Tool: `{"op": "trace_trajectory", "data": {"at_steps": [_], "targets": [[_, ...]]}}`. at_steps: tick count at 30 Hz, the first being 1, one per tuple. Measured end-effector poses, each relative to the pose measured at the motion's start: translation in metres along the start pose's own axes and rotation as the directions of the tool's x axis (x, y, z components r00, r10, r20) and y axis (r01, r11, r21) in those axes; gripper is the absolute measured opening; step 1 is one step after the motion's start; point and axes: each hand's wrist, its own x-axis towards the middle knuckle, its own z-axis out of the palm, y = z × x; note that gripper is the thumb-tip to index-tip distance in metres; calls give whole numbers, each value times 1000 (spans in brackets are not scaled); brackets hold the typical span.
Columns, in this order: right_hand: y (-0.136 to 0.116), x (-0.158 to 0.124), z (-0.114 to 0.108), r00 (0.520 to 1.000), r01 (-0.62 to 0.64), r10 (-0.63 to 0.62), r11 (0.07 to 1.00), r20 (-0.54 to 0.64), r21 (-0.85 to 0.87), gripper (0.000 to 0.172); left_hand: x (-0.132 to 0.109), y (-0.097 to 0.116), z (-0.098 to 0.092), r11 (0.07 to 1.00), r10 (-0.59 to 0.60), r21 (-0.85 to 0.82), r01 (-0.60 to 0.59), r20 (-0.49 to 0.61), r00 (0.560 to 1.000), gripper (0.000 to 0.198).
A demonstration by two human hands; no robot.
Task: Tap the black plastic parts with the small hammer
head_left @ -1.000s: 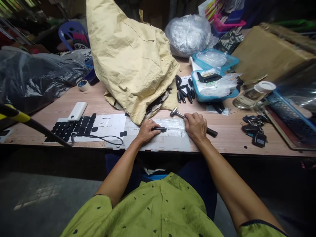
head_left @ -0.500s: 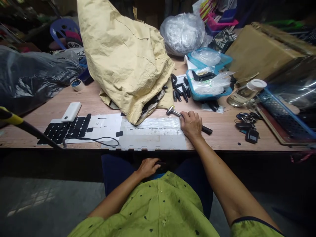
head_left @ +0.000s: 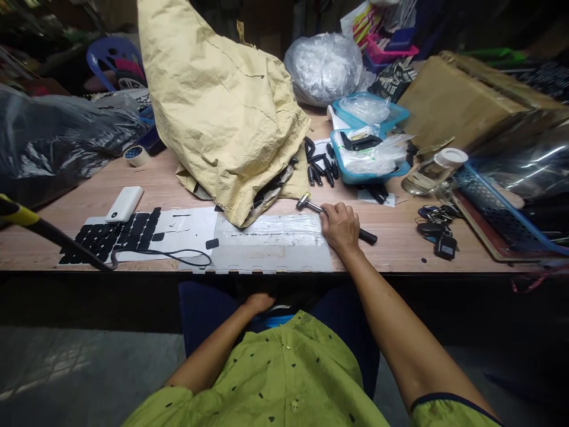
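Observation:
My right hand (head_left: 341,228) rests on the table and is closed round a small hammer (head_left: 368,236). The metal head points away to the left, and the black grip sticks out on the right of the hand. Just left of this hand lies a clear plastic sheet (head_left: 284,255) along the table's front edge. Below that edge, in my lap, is my left hand (head_left: 259,303). Its fingers are lost in the dark there, so any held thing is hidden. A big tan paper sack (head_left: 226,112) stands open towards me, with dark pieces in its mouth.
Several black pieces (head_left: 320,165) lie beside a blue basket (head_left: 368,172). A jar (head_left: 433,172) and keys (head_left: 438,228) are to the right. On the left are a white power bank (head_left: 124,204), black pads (head_left: 142,230), a tape roll (head_left: 137,156) and a yellow-black bar (head_left: 48,231).
My left hand has moved deeper under the table edge, its fingers passing out of sight. My right hand keeps its hold on the hammer. The view has shifted slightly.

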Motion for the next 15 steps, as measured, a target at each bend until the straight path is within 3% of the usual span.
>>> {"op": "trace_trajectory", "data": {"at_steps": [2, 3, 5, 6, 7, 8, 9, 10, 12, 13, 15], "targets": [[0, -1, 0, 1000, 0, 0, 1000, 1, -1, 27, -20, 12, -13, 992, 122, -37, -118, 126, 985, 30], [1, -1, 1, 1000, 3, -3, 1000, 0, 0, 27, -31, 20, -23, 973, 224, -99, -207, 220, 950, 30], [2, -1, 2, 1000, 5, -5, 1000, -9, -1, 27, -50, 39, -50, 884, 444, -329, -332, 366, 818, 34], [3, -1, 3, 1000, 5, -5, 1000, -17, -1, 27, -57, 50, -65, 829, 519, -440, -345, 373, 769, 38], [4, -1, 4, 1000, 6, -6, 1000, -24, 0, 27, -60, 61, -81, 772, 564, -517, -371, 287, 774, 41], [4, -1, 5, 1000, 8, -8, 1000, -31, 2, 27, -59, 72, -97, 720, 575, -551, -422, 133, 807, 41], [5, -1, 6, 999, 11, -11, 1000, -36, 4, 27, -54, 81, -112, 678, 551, -540, -498, -74, 831, 39], [6, -1, 7, 999, 15, -15, 1000, -39, 8, 27, -47, 89, -126, 654, 488, -492, -575, -306, 817, 35], [6, -1, 9, 999, 22, -22, 1000, -45, 12, 27, -24, 98, -150, 672, 324, -347, -655, -657, 681, 24], [6, -1, 9, 999, 23, -22, 1000, -48, 13, 27, -12, 99, -159, 704, 255, -287, -650, -752, 608, 18], [6, -1, 9, 998, 20, -19, 1000, -52, 16, 27, 11, 95, -173, 784, 168, -202, -588, -841, 514, 13]]}}
